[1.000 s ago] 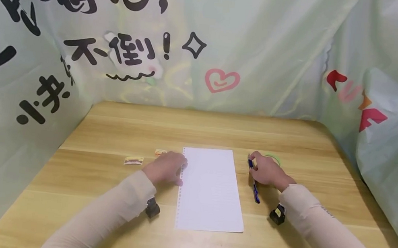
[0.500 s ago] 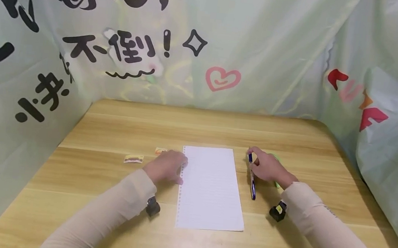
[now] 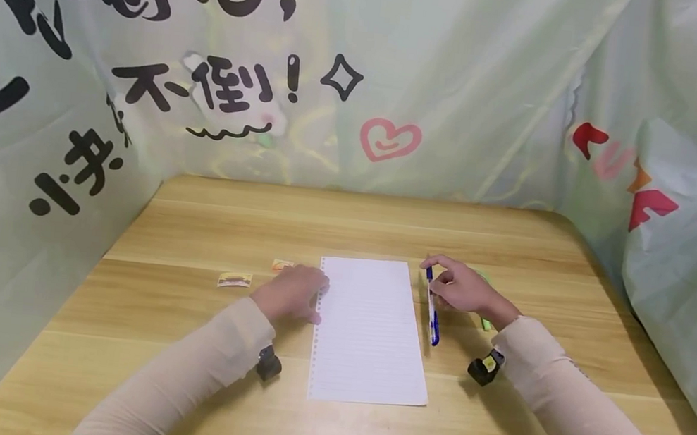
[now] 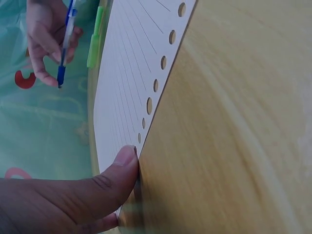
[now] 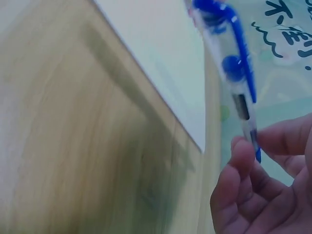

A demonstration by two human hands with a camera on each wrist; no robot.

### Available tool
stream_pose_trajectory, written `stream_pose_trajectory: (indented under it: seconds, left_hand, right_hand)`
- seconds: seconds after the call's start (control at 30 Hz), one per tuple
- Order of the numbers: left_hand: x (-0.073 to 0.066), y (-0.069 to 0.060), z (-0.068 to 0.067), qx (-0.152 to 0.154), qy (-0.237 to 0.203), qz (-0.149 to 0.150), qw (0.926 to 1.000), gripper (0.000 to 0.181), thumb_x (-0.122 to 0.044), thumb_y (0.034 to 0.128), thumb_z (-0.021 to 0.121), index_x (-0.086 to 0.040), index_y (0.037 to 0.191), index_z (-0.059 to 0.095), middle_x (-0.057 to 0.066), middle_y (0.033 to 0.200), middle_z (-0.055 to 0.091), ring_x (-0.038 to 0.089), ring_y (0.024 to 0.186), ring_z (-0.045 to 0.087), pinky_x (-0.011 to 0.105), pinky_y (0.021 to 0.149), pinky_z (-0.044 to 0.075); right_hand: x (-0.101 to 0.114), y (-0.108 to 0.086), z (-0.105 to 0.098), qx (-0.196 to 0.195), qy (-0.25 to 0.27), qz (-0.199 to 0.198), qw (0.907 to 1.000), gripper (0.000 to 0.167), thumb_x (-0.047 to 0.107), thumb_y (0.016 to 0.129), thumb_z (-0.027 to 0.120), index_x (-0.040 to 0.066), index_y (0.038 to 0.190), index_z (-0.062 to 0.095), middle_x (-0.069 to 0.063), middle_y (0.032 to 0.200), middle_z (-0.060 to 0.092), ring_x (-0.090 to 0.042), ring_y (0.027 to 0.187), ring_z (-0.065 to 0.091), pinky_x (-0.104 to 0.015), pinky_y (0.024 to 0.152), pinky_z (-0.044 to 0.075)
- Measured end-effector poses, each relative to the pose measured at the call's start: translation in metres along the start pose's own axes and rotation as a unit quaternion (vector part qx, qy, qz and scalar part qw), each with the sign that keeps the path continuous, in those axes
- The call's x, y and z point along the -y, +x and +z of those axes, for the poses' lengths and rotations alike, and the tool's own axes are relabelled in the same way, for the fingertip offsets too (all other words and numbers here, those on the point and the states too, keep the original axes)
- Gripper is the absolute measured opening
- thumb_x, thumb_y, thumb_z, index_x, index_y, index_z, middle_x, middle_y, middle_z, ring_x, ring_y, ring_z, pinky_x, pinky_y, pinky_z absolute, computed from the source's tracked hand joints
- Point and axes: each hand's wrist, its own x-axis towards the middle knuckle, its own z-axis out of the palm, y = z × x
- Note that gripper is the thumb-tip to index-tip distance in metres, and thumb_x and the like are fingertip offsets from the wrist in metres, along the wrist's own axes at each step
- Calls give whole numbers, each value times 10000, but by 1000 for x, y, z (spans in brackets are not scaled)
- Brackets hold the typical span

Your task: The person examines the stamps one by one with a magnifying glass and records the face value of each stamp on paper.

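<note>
A white lined loose-leaf sheet (image 3: 367, 340) with punched holes along its left edge lies on the wooden table. My left hand (image 3: 291, 292) rests at that edge, thumb and fingertips touching the paper, as the left wrist view also shows. To the right of the sheet, my right hand (image 3: 465, 288) pinches a clear-barrelled ballpoint pen (image 3: 432, 318) with blue ends. The pen is held off the table, its blue clip end (image 5: 243, 63) nearest the right wrist camera. Beyond the right hand lies a light-green pen-like stick (image 4: 95, 41), partly hidden behind that hand in the head view.
Two small printed paper pieces lie left of the sheet: a yellowish one (image 3: 235, 280) and an orange one (image 3: 282, 266) partly behind the left hand. Printed cloth (image 3: 465, 81) hangs around the table's back and sides. Each wrist carries a small black camera.
My right hand has lifted the pen off the table and carried it slightly left towards the sheet. The left hand and the sheet have stayed in place.
</note>
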Motion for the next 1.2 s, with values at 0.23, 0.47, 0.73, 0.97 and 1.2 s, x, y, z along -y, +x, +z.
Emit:
stream_pose_trajectory:
  seconds: [0.23, 0.47, 0.73, 0.97, 1.2]
  left_hand:
    - [-2, 1, -1, 12, 9, -47, 10000, 370, -263, 687, 879, -146, 799, 547, -23, 712, 514, 153, 666, 477, 303, 630, 416]
    - [-1, 1, -1, -30, 2, -50, 10000, 375, -251, 678, 887, -143, 792, 547, -24, 700, 510, 148, 665, 470, 301, 628, 416]
    - [0, 3, 1, -25, 15, -60, 10000, 386, -257, 671, 891, -145, 805, 547, -25, 720, 512, 157, 690, 471, 308, 642, 416]
    - [-1, 2, 0, -4, 59, -63, 10000, 385, -265, 675, 887, -145, 812, 548, -27, 726, 519, 159, 697, 479, 309, 647, 419]
    - [0, 1, 1, -93, 1, 5, 10000, 383, -244, 674, 888, -130, 823, 555, -20, 721, 507, 163, 691, 466, 317, 657, 413]
  right_hand:
    - [3, -1, 0, 399, 1002, 130, 9941, 354, 31, 1012, 417, -68, 1352, 400, -66, 691, 441, -173, 580, 370, -308, 543, 319]
    - [6, -3, 2, 620, 1779, 242, 9818, 390, 62, 1016, 424, -49, 1389, 406, -98, 787, 484, -192, 642, 439, -334, 602, 407]
    - [4, -2, 4, 892, 2893, -70, 9531, 293, 41, 1002, 452, 113, 1226, 626, -16, 763, 467, -109, 639, 437, -225, 569, 384]
    - [5, -2, 6, 1649, 4045, -639, 8973, 315, 22, 1025, 374, 127, 1173, 630, -35, 875, 586, -90, 669, 560, -223, 622, 475]
    - [1, 4, 8, 2630, 4544, -1555, 8367, 405, -36, 1013, 266, 112, 1215, 583, -47, 948, 589, -110, 788, 571, -229, 700, 478]
